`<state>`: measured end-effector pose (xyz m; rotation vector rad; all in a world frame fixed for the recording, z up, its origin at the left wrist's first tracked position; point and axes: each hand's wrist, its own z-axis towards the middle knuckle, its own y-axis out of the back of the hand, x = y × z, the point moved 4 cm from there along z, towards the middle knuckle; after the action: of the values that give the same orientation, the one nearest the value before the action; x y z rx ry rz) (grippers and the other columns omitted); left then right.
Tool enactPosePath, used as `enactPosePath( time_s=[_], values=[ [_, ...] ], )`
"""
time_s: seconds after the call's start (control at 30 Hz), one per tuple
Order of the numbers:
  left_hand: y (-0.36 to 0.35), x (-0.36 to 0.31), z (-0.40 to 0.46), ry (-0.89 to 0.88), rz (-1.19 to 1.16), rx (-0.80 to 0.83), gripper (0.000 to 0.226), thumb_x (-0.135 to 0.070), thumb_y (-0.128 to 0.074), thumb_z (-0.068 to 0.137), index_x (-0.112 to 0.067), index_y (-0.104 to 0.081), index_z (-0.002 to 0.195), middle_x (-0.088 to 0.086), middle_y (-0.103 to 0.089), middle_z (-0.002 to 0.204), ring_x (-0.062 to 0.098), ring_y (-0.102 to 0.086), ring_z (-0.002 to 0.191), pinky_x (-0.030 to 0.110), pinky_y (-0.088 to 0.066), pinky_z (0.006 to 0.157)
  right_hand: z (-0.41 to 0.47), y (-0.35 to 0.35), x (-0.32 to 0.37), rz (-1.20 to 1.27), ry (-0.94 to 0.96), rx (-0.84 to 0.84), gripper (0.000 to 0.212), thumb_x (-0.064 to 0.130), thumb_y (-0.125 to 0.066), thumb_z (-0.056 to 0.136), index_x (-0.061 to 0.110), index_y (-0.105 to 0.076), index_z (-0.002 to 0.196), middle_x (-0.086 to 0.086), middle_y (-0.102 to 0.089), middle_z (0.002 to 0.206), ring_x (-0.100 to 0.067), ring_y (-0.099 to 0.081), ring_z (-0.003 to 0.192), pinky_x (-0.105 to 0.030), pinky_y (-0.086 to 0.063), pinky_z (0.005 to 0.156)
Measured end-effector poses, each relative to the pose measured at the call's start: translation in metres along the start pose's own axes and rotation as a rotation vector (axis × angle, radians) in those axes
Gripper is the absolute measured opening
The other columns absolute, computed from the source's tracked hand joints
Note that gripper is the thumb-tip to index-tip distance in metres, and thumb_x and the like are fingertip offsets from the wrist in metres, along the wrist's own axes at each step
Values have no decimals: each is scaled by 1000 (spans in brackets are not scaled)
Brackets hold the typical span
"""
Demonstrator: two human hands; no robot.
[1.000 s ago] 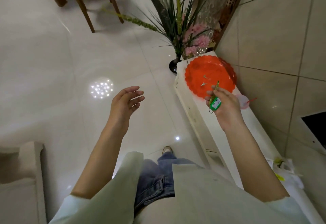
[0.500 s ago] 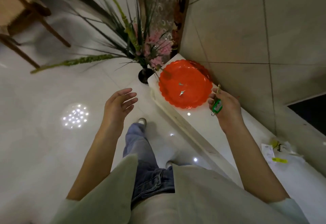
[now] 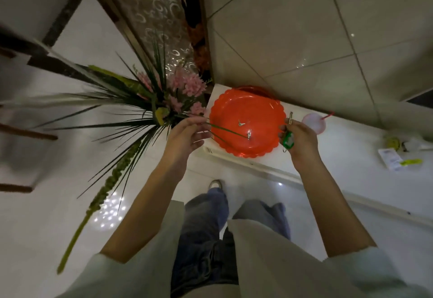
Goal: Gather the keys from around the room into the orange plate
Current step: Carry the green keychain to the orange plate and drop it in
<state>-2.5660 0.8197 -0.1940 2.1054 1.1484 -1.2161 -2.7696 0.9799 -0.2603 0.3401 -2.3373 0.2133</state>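
The orange plate [image 3: 262,110] with a scalloped rim sits on a white ledge [image 3: 339,157] against the tiled wall. Two small silver keys lie in it, one [image 3: 240,123] near the middle and one [image 3: 249,135] lower down. My right hand [image 3: 300,138] hovers at the plate's right rim, shut on a key with a green tag [image 3: 288,139]; the key's metal blade sticks up above my fingers. My left hand [image 3: 187,136] is at the plate's left rim, fingers apart, touching thin green leaves that reach over the plate.
A vase of long green leaves and pink flowers [image 3: 173,93] stands on the floor just left of the ledge. A pink round lid [image 3: 314,122] lies right of the plate, and papers with yellow bits [image 3: 396,157] further right. My legs and a shoe [image 3: 214,184] are below.
I have stepped closer and the plate now lies between both hands. My left hand rose from open air to the leaves at the plate's left rim. The right hand still holds the green-tagged key.
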Motion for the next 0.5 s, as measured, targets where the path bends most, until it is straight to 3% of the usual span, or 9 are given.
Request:
enactPosePath(
  time_s=[0.27,0.37,0.5],
  values=[
    [-21,19,43,100,-44,88,26,-6,-40,92,-17,-63,95,0,-68,89,13,-65,81,26,-47,77,32,7,-25,-19,-59,-151,13,12,-51,93,15,-62,85,-2,-64,75,-13,-61,65,-18,-52,51],
    [-28,25,60,89,-74,76,25,-7,-39,92,-18,-62,92,0,-68,87,12,-66,79,22,-49,73,61,6,-37,-98,-93,-181,12,16,-51,93,12,-62,96,-2,-63,77,-15,-60,68,-21,-51,58],
    [-41,38,87,86,-83,35,26,-6,-39,93,-18,-62,91,2,-67,88,10,-67,76,19,-51,67,106,2,-49,-187,-83,-128,12,16,-50,95,11,-59,89,-6,-60,79,-17,-57,66,-24,-51,62]
  ],
)
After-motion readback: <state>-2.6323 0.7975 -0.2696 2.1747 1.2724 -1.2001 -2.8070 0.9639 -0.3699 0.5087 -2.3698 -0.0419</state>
